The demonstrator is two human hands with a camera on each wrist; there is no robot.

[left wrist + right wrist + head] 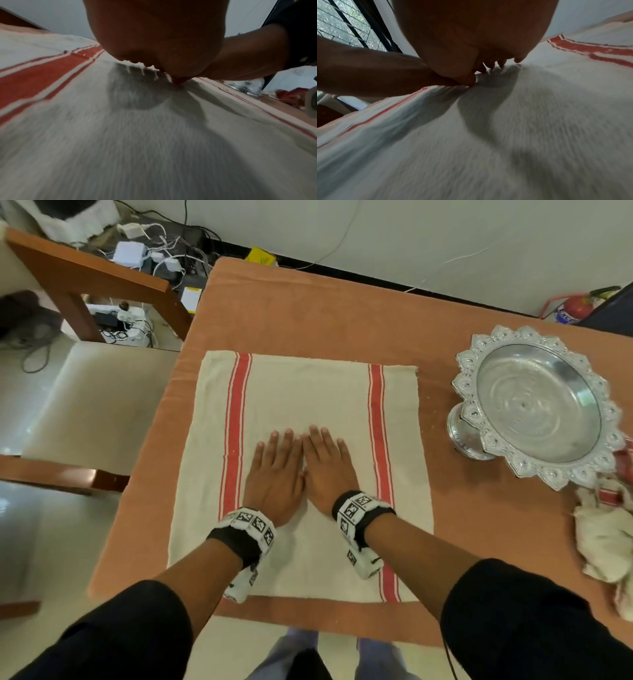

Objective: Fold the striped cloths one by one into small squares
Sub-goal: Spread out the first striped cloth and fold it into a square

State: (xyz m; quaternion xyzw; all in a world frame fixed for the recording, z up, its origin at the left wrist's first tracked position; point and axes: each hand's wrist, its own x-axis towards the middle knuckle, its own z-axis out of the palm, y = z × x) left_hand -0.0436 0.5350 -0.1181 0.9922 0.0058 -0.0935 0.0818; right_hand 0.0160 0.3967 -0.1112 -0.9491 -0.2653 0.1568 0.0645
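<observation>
A cream cloth with two red stripes point(305, 392) lies spread flat on the orange-covered table point(342, 313). My left hand point(274, 470) and right hand point(327, 467) lie side by side, palms down, on the cloth's middle between the stripes, fingers straight and pointing away from me. The left wrist view shows the left palm point(157, 33) pressing the cloth point(137, 135), with the left red stripe point(34, 75) beside it. In the right wrist view the right palm point(471, 31) rests on the cloth point(505, 135). More crumpled striped cloths point(603, 535) lie at the table's right edge.
An ornate silver pedestal bowl point(537, 405) stands empty at the right of the table. A cushioned wooden chair point(99, 402) is to the left. Cables and adapters point(144, 254) lie on the floor beyond; a red fire extinguisher point(575, 308) leans at the back right.
</observation>
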